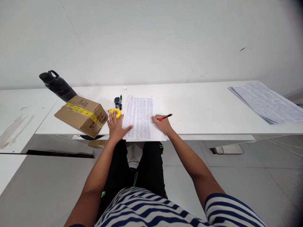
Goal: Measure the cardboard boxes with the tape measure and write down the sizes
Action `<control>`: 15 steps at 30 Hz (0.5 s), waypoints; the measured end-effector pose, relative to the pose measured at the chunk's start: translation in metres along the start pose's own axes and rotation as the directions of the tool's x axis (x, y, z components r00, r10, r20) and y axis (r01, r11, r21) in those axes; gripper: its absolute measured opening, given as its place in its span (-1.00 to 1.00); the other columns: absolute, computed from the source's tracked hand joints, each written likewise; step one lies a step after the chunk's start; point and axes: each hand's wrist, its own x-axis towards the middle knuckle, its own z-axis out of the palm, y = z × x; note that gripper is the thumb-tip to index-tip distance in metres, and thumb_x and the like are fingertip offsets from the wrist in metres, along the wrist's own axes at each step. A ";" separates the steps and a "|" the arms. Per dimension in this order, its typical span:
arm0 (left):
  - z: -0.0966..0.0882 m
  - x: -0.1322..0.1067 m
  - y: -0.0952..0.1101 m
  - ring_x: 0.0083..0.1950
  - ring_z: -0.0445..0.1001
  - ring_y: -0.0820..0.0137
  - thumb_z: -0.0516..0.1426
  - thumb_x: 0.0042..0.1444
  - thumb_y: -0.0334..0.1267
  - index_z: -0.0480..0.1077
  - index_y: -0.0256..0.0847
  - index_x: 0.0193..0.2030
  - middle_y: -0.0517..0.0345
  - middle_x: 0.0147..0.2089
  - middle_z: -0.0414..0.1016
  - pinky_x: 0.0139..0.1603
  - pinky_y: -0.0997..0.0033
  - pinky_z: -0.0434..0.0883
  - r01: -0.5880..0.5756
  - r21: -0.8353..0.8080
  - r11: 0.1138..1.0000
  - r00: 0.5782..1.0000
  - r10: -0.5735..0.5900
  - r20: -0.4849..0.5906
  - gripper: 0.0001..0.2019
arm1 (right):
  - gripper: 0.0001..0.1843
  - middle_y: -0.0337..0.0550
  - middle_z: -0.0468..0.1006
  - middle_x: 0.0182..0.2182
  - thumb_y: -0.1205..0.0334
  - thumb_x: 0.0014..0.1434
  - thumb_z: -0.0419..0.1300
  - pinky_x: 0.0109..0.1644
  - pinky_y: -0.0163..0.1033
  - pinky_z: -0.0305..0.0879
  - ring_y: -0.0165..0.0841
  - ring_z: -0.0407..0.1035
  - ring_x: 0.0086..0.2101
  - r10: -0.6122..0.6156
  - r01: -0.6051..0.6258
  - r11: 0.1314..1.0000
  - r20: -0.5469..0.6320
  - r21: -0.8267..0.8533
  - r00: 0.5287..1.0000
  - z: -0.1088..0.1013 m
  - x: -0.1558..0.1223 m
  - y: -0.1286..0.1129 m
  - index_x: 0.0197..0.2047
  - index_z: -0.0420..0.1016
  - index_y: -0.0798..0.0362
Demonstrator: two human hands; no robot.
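Observation:
A sheet of paper (139, 118) covered in dense handwriting lies in front of me on the white desk, close to its front edge. My right hand (162, 124) grips a red pen (165, 117) at the sheet's right side; the pen's tip is hidden by the fingers. At the left edge of the sheet my left hand (116, 127) lies with fingers spread, thumb on the paper. Its fingertips touch a yellow tape measure (117, 113). Just beyond that sit a dark wristwatch (117, 101) and a small black stick-like item (121, 98).
A taped cardboard box (81, 114) stands to the left, overhanging the front edge, with a black bottle (58, 85) behind it. Stacked written sheets (265, 102) lie at the far right. A small white object (124, 89) rests near the wall. Beneath the desk are boxes (97, 143).

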 end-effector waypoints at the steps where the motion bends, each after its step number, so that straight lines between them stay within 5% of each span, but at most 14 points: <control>1: 0.000 0.000 0.000 0.54 -0.45 -0.13 0.13 0.00 0.36 0.19 -0.14 0.36 -0.16 0.56 -0.42 0.41 -0.32 -0.19 -0.001 0.000 1.000 1.000 0.001 -0.003 -0.12 | -0.53 -0.35 0.05 -0.63 0.02 0.14 0.15 -0.41 -0.23 -0.02 -0.43 0.00 -0.52 0.000 0.000 1.000 0.023 0.002 1.000 0.000 0.000 -0.001 -0.64 0.04 -0.02; 15: 0.000 -0.001 0.000 0.54 -0.44 -0.13 0.11 0.01 0.37 0.18 -0.13 0.37 -0.11 0.57 -0.44 0.42 -0.27 -0.19 -0.001 0.028 1.000 1.000 0.001 0.000 -0.11 | -0.50 -0.38 -0.02 -0.63 0.05 0.17 0.14 -0.42 -0.25 -0.08 -0.46 -0.06 -0.54 -0.049 0.049 0.999 0.025 0.017 0.998 0.000 0.000 0.005 -0.62 -0.05 -0.02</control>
